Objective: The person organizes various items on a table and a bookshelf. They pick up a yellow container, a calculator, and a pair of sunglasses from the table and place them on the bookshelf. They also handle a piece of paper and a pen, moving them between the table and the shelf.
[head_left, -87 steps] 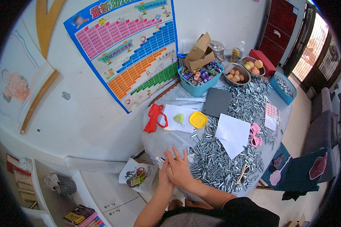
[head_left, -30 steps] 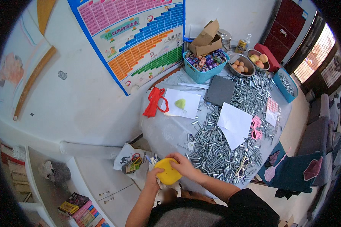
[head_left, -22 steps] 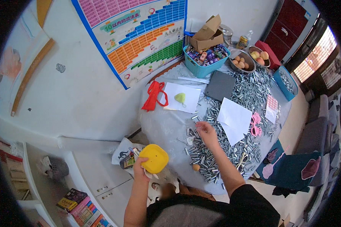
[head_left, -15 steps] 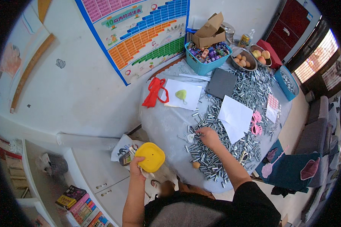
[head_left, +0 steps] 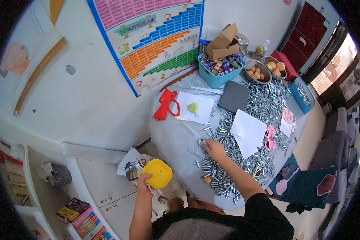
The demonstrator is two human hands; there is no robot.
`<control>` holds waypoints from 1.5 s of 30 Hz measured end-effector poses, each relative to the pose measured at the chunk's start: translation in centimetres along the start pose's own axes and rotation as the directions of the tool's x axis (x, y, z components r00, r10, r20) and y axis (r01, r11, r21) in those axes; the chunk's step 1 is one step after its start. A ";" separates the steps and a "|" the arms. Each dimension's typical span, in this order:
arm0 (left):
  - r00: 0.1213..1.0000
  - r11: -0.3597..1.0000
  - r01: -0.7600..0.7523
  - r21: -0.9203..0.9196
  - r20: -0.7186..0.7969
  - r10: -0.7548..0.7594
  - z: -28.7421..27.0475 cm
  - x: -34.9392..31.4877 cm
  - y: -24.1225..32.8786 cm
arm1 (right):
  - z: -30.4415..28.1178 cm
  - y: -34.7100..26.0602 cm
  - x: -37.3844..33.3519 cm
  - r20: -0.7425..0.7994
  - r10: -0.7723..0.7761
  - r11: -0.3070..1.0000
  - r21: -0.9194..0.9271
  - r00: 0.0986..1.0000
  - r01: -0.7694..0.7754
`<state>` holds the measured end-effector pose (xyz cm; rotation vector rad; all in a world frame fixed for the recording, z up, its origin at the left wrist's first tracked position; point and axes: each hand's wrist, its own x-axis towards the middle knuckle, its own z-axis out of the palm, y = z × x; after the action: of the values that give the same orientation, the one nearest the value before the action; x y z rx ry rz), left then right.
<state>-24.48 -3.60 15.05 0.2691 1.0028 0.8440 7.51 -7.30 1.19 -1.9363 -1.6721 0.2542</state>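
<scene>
My left hand point(head_left: 145, 183) is closed on the edge of a shallow yellow plastic dish point(head_left: 158, 174), off the table's near left side. Some thin whitish pieces show by the same hand, too small to name. My right hand point(head_left: 216, 150) is over the left edge of a spread of metal cylinders point(head_left: 224, 172). Its fingers pinch a small whitish piece point(head_left: 204, 143) whose kind I cannot make out. A small brown round object point(head_left: 207, 180) lies by the near edge of the cylinders.
White paper point(head_left: 248, 132), pink toy glasses point(head_left: 270, 138) and a dark flat case point(head_left: 235, 97) lie on the table. At the back stand a turquoise basket point(head_left: 216, 80) of small packets and a bowl of eggs point(head_left: 260, 81). A red ribbon-like bag point(head_left: 164, 107) lies left.
The small whitish piece that lay on the table beside my right hand is now between its fingers. The view has shifted slightly. My left hand still holds the yellow dish.
</scene>
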 end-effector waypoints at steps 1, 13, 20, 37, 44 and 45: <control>1.000 1.000 -0.001 -0.001 0.014 0.001 0.3 -0.3 0.2 | -0.1 0.3 0.1 0.004 0.155 0.973 0.171 0.988 -0.154; 1.000 0.981 -0.016 -0.191 0.000 0.016 -7.3 -0.6 2.7 | 2.4 -10.5 2.5 0.399 0.295 0.479 0.725 0.868 -0.495; 0.973 0.910 -0.222 -0.350 -0.140 0.183 -14.0 -6.8 6.1 | 7.9 -26.3 5.5 0.547 -0.110 0.472 0.763 0.830 -0.441; 0.845 0.840 -0.426 -0.337 -0.480 0.236 -28.7 -16.7 12.0 | 21.0 -67.3 9.5 0.447 -0.470 0.269 0.894 0.761 -0.359; 0.876 0.838 -0.377 -0.395 -0.445 0.184 -30.6 -17.7 12.8 | 14.3 -75.9 12.5 0.000 -0.427 0.081 0.996 0.904 0.039; 0.884 0.822 -0.392 -0.413 -0.418 0.211 -31.1 -17.6 12.5 | 14.1 -77.4 13.4 0.101 -0.439 0.101 0.993 0.893 -0.063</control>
<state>-61.00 -13.35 16.47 -0.1744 1.0539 1.4534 -62.33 14.41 33.10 -0.5473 -1.2525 1.3594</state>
